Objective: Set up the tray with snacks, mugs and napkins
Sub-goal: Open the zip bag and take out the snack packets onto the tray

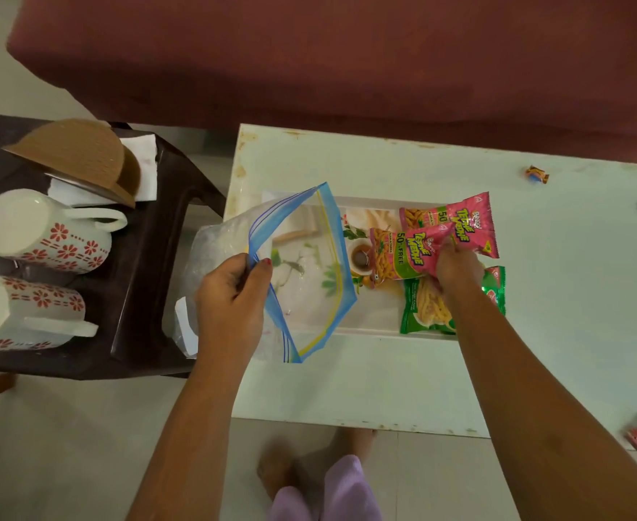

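- Head view: the left hand (pixel 230 295) pinches the blue rim of a clear zip bag (pixel 302 272). The bag's mouth hangs wide open over the left part of the tray (pixel 377 325).
- The right hand (pixel 456 270) grips the corner of a pink snack pack (pixel 403 253) and holds it over the tray.
- A second pink snack pack (pixel 456 220) lies at the tray's far right edge, and a green snack pack (pixel 422 314) lies at the near right, partly under the hand.
- The tray sits in the middle of the pale table (pixel 572 295). The table is bare to the right, with three small candies (pixel 537 174) close to its edges (one is cut off by the picture).
- Two white mugs (pixel 46 235) with red flowers lie on their sides on the dark stool (pixel 140 295) at the left, just beside the table.
- White napkins (pixel 144 159) sit under a brown holder (pixel 84 156) at the stool's back.
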